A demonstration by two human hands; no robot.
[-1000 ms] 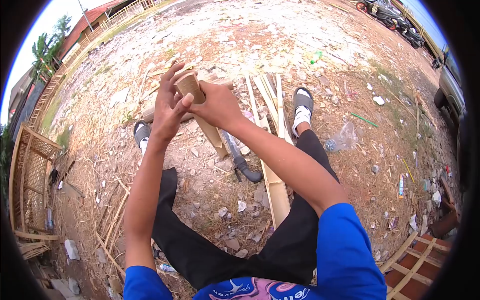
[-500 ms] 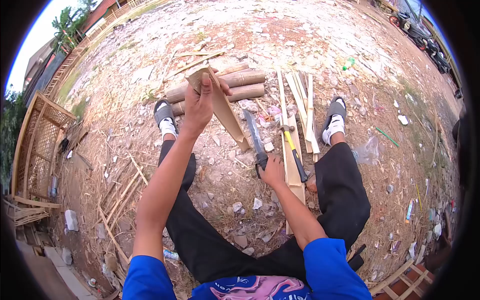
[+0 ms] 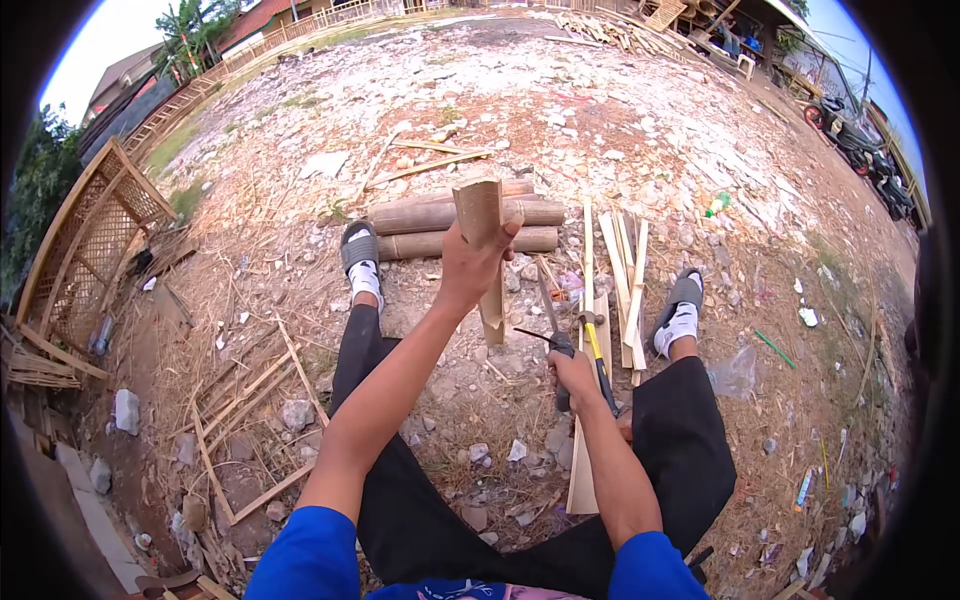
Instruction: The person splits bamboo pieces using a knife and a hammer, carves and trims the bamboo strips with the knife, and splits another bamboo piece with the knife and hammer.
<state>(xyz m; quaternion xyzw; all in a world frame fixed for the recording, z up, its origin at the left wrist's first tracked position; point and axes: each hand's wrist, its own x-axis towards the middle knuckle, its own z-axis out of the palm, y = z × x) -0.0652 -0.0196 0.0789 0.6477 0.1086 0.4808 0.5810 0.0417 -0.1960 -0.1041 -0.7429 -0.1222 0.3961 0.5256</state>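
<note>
My left hand (image 3: pixel 474 268) is wrapped round a split piece of bamboo (image 3: pixel 480 208) in front of me. The piece stands nearly upright, its curved top end above my fingers and its lower end near the ground. To its right, my right hand (image 3: pixel 573 378) is closed on the dark handle of a machete (image 3: pixel 548 298), whose blade points away from me and appears narrow from this angle. Right beside the machete lies a hammer (image 3: pixel 597 345) with a yellow and black handle, resting on flat bamboo strips (image 3: pixel 584 470).
Thick bamboo poles (image 3: pixel 465 243) lie across the ground ahead. More split strips (image 3: pixel 637 290) lie near my right foot. Thin sticks (image 3: pixel 240 405) and stones litter the left side. A woven bamboo panel (image 3: pixel 95 235) stands at far left, and motorcycles (image 3: pixel 860 150) are parked far right.
The bamboo piece has turned from slanting to nearly upright. My right hand has turned the machete so its blade looks thinner. The view has tilted up, showing more ground ahead.
</note>
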